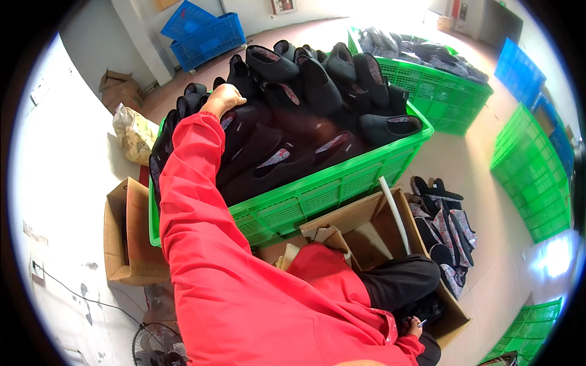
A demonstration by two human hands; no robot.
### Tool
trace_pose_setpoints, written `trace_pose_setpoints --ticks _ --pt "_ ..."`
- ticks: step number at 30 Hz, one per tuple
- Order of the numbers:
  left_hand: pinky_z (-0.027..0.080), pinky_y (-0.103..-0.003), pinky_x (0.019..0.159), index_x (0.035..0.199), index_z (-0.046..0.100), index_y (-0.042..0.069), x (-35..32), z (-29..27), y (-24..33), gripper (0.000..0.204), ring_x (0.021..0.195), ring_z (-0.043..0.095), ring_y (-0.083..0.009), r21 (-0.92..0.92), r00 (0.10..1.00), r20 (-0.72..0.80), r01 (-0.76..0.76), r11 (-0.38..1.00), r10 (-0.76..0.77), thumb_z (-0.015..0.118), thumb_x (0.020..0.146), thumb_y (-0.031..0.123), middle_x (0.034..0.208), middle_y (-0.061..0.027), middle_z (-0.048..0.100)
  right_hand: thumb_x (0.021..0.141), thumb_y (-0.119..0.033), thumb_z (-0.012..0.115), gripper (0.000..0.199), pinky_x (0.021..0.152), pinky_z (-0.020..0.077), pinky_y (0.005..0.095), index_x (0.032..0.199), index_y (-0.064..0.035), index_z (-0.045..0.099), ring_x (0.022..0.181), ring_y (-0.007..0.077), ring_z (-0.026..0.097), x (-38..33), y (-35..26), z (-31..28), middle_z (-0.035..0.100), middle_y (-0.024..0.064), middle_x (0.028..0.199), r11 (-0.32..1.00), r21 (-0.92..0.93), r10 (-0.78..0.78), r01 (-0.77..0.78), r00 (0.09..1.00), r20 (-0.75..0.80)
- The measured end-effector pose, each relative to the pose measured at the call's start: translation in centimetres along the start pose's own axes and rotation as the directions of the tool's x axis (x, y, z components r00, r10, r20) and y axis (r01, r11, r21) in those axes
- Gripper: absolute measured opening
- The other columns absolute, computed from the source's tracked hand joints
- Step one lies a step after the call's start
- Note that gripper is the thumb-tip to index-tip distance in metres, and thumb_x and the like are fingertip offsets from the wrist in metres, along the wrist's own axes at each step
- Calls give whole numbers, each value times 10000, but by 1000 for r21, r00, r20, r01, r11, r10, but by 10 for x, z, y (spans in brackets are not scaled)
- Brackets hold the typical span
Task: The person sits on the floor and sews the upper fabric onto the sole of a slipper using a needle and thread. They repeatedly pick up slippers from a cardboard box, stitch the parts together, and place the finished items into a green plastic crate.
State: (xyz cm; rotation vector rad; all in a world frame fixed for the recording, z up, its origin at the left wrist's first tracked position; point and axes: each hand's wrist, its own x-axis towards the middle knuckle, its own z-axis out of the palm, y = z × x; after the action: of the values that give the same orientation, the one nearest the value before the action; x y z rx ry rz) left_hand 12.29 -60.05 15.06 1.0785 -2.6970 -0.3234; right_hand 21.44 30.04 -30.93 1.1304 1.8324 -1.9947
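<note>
My left arm, in a red sleeve, stretches over a green plastic crate (317,189) heaped with black cloth shoes (320,85). My left hand (224,99) is closed on the edge of a black shoe (247,116) at the crate's left side; its fingertips are partly hidden among the shoes. Patterned linings show inside several shoes. Low at the right, my right hand (414,328) is closed around a thin pen-like tool (422,322), beside my dark trouser leg (403,282). Part of that hand is hidden by the red sleeve.
An open cardboard box (360,215) with a white tube (395,215) stands before the crate. Several shoes (444,226) lie on the floor at right. Another filled green crate (436,91) stands behind. A carton (135,235) and a fan (157,344) are at left.
</note>
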Motion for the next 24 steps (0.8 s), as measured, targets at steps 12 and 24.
trace_pose_setpoints --ticks 12,24 --pt "513 -359 715 828 746 8 19 29 -3 199 743 672 -237 26 999 54 8 1000 -9 785 719 170 801 -143 717 904 -125 614 129 444 438 264 1028 -160 621 586 134 604 -3 -3 0 701 24 873 999 -26 -23 24 999 33" --pt "502 -406 780 914 720 -6 15 26 -17 280 884 664 -319 -240 998 -69 -26 970 10 668 824 254 910 -203 697 889 -148 631 154 503 494 264 1042 -135 642 645 180 633 -2 -2 1 694 51 900 997 -61 -39 41 999 33"
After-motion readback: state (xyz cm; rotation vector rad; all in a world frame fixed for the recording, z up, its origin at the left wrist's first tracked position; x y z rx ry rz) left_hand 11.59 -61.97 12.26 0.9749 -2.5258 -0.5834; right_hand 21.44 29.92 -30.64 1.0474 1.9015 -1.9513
